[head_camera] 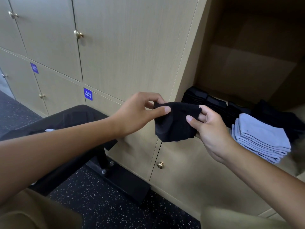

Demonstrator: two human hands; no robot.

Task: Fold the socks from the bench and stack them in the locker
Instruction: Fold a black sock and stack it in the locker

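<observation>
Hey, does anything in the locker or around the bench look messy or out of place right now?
Nothing stands out. The light blue socks sit in a tidy folded stack in the open locker, with black socks lined up behind. Both the left hand and right hand pinch one black sock.

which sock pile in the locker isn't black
The light blue sock stack at the front of the open locker; the black sock piles lie behind it.

black sock (175, 123) folded, held before locker (247, 63)
</observation>
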